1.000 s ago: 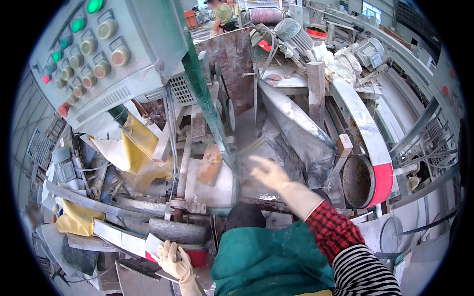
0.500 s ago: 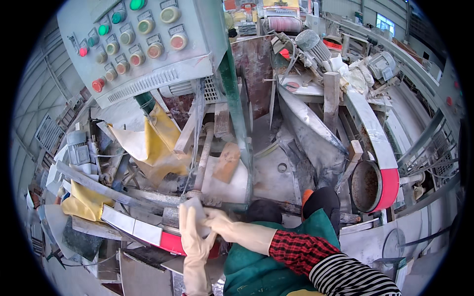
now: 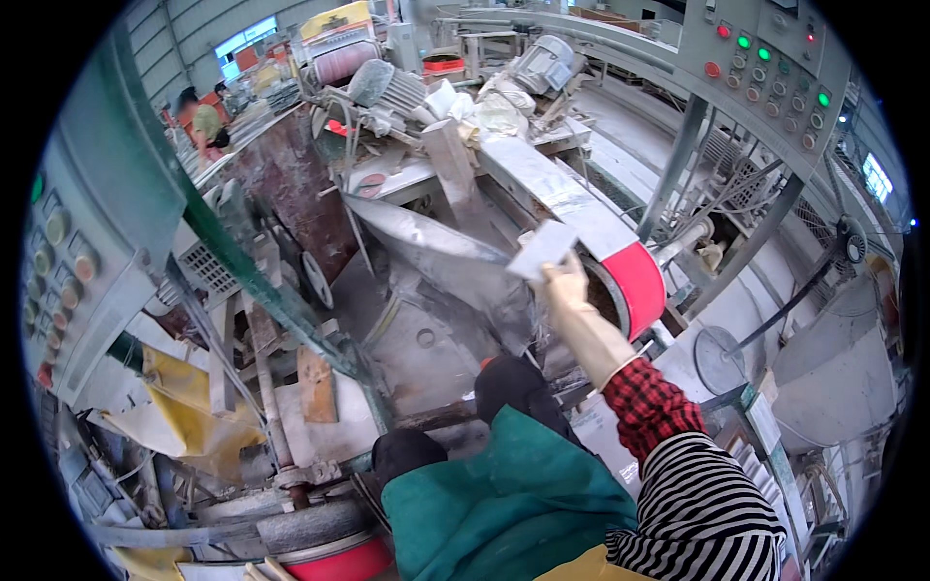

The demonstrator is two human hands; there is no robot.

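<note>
My right hand [image 3: 570,295], in a cream rubber glove, grips a pale rectangular tile [image 3: 544,250] by its near edge. The tile is held tilted beside the red end of a conveyor belt [image 3: 635,284]. A pale strip of flat pieces [image 3: 557,189] lies along the top of that belt. Of my left hand [image 3: 262,569], only gloved fingers show at the lower edge, apart from one another. They are close to a second red belt [image 3: 341,562], and no object is visible in them.
Push-button panels stand at left [image 3: 68,261] and upper right [image 3: 775,82]. A curved metal guard [image 3: 436,237] and an upright wooden block [image 3: 450,165] flank the right belt. Electric motors [image 3: 542,66] sit behind. Another person [image 3: 205,121] is at the far left.
The view has swung right. My right hand has moved from beside my left hand, carrying the tile to the right belt. My left hand is now mostly out of the picture.
</note>
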